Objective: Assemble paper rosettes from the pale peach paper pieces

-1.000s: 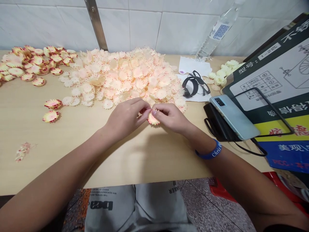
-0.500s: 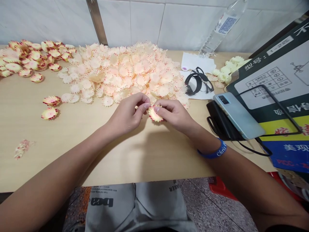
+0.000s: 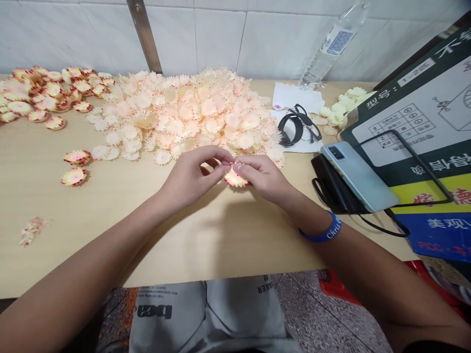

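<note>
A pale yellow artificial flower layer with a red-tipped, toothed edge is between my hands, low over the table. My right hand pinches its right side between thumb and forefinger. The thumb and forefinger of my left hand close at the upper left edge of the same flower; the exact spot they grip is partly hidden. Just beyond my fingers spreads a big heap of pale pink flower layers. Two flowers with red edges lie apart to the left.
Stacked red-edged flowers are at the back left, and small petal scraps at the left. Toward the right are black-framed glasses on paper, a bottle, a phone and a printed box.
My left fingertips have come right, from just beside the flower to its upper edge. My right hand keeps its hold. The whole view has shifted slightly.
</note>
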Available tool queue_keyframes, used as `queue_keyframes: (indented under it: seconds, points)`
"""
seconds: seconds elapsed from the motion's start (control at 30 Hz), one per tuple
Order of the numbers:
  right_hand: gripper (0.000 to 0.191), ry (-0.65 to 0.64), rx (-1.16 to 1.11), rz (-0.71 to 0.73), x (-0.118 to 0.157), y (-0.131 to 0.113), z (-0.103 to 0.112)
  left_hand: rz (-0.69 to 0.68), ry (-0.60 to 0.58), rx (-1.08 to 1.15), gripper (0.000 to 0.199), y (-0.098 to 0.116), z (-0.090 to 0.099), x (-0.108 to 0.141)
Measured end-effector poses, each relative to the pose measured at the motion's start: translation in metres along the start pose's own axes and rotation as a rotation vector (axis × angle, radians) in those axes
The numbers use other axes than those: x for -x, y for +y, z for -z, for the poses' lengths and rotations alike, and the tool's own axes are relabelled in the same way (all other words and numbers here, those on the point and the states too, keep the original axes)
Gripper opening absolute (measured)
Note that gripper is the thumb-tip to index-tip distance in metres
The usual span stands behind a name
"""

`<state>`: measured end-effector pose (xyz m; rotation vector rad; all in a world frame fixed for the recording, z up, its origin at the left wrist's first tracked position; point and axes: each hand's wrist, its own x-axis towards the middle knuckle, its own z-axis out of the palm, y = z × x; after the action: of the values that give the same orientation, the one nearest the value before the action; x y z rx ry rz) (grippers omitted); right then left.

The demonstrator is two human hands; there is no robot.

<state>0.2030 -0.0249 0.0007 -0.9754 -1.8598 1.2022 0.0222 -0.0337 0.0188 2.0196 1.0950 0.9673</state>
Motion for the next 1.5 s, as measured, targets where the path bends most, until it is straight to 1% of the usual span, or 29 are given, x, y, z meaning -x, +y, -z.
queue_keyframes:
  seconds: [0.1,0.27,0.53,0.67,0.8,0.93,1.03,1.13,1.27,1.43,1.5]
  points:
    - [0.032,-0.002,-0.002,-0.002,0.0,0.002,-0.001,-0.061,0.017,-0.1,0.013,0.0,0.0,0.001]
    - [0.031,-0.029,0.053,-0.012,-0.002,0.005,-0.001,-0.158,-0.028,-0.283,0.014,0.0,0.005,0.003]
    - [0.031,-0.124,0.083,-0.01,-0.002,0.008,0.001,-0.225,-0.034,-0.435,0.018,-0.005,0.005,0.003]
    - [0.032,-0.112,0.08,-0.022,-0.002,0.008,-0.001,-0.246,-0.004,-0.555,0.019,-0.007,0.002,0.003]
    - [0.033,-0.084,0.085,-0.033,-0.002,0.008,-0.003,-0.228,0.009,-0.596,0.016,-0.01,0.0,0.003]
    - [0.029,-0.064,0.085,-0.036,-0.002,0.008,-0.007,-0.185,0.01,-0.572,0.013,-0.013,-0.001,0.002]
    - [0.03,-0.053,0.091,-0.015,-0.001,0.007,-0.01,-0.134,-0.003,-0.527,0.012,-0.013,-0.001,0.001]
    - [0.031,-0.019,0.136,0.003,0.0,0.006,-0.014,-0.086,-0.023,-0.433,0.011,-0.012,-0.001,-0.001]
    - [0.025,0.048,0.239,0.033,0.0,0.006,-0.016,-0.02,-0.044,-0.268,0.012,-0.014,-0.003,-0.002]
    - [0.022,0.122,0.148,-0.011,-0.002,0.008,-0.013,0.042,-0.033,-0.114,0.012,-0.016,-0.007,-0.001]
    - [0.025,0.121,0.095,-0.015,-0.002,0.009,-0.012,0.047,-0.008,-0.074,0.012,-0.017,-0.006,-0.001]
